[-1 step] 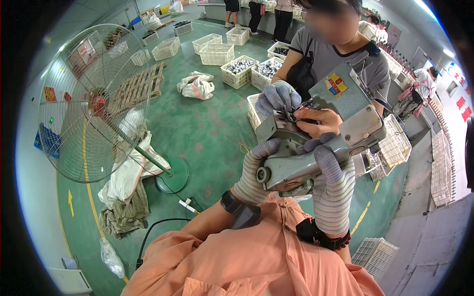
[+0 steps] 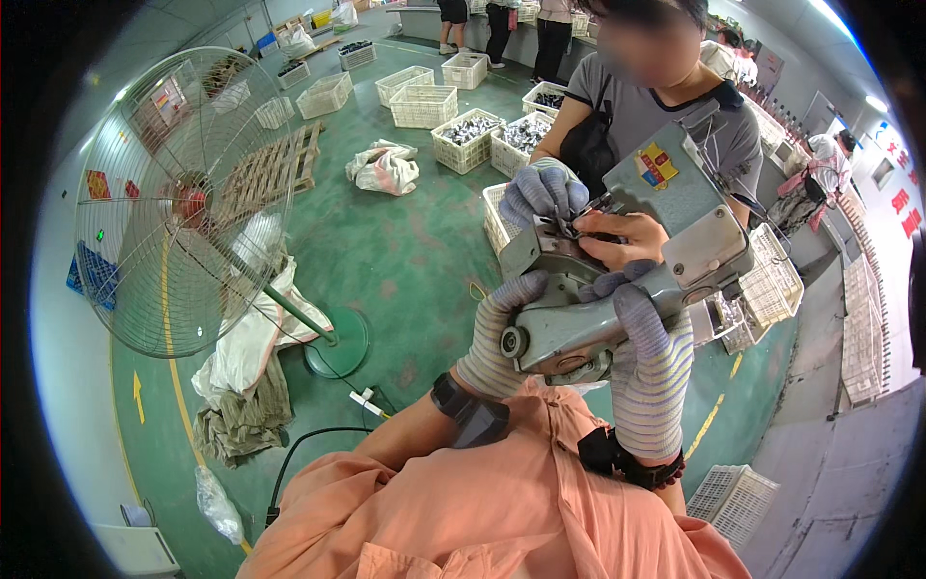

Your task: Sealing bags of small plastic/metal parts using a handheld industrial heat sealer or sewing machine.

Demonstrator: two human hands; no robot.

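A grey metal machine [image 2: 579,333] with a thick rounded arm stands directly in front of my body. My left hand [image 2: 500,333], in a striped knit glove, is closed around its near left side by a round knob. On the right side, my gloved right hand [image 2: 648,343] wraps over the same arm, its thumb side hidden. Across from me a co-worker's gloved hand [image 2: 545,193] and bare hand [image 2: 622,236] meet at the machine's far side. Between them are small dark metal parts [image 2: 590,214] too small to name.
On the left stands a large fan [image 2: 338,343] beside white sacks [image 2: 241,333]. White crates [image 2: 468,145] of small metal parts lie beyond the machine. A wooden pallet [image 2: 275,174] and a sack [image 2: 383,169] are on the green floor. More crates [image 2: 772,275] are at right.
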